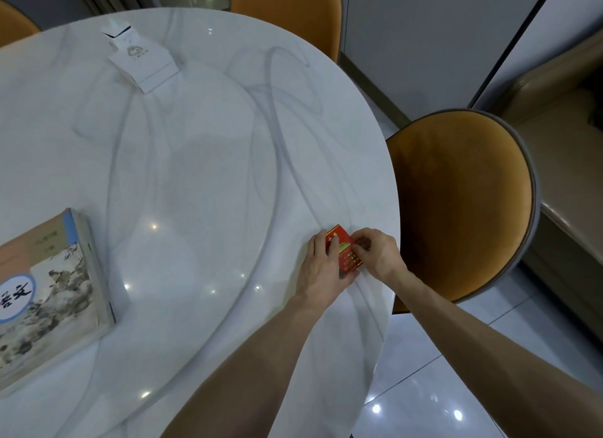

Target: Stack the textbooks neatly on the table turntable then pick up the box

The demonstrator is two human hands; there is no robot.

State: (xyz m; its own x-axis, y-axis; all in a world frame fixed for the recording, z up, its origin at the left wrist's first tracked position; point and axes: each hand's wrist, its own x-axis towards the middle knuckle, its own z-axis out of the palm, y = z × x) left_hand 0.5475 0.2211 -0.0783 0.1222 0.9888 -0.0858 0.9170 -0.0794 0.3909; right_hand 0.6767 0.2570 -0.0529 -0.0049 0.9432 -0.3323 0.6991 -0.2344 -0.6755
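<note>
Both hands meet on a small red box (343, 249) near the right edge of the table (208, 150). The left hand (321, 268) lies over the box's left side, fingers (333, 249) spread across its top face and thumb tucked under its near end. The right hand (375, 253) closes on the box's right side, fingertips pinching the edge. Between them the box is gripped from both sides; whether it is lifted clear of the table or touches it cannot be told. Gold print shows on the red face, too small to read. Both forearms reach in from the lower right, bare.

The box sits just outside the rim of the turntable (272, 189), a large round disc in the same white, grey-veined stone as the table, whose edge curves past the left hand.

Well apart, at the left edge of the view, a stack of textbooks (49, 284) lies on the turntable, spines aligned, the top cover showing an ink landscape and a blue-ringed round label. At the far side a white carton (140, 62) stands with its top flaps open.

Orange chairs ring the table: one (463, 202) just beside the hands to the right, another (290, 10) at the far side, a third barely showing at the upper left. Glossy floor tiles (424, 388) reflect ceiling lights below the right forearm.
</note>
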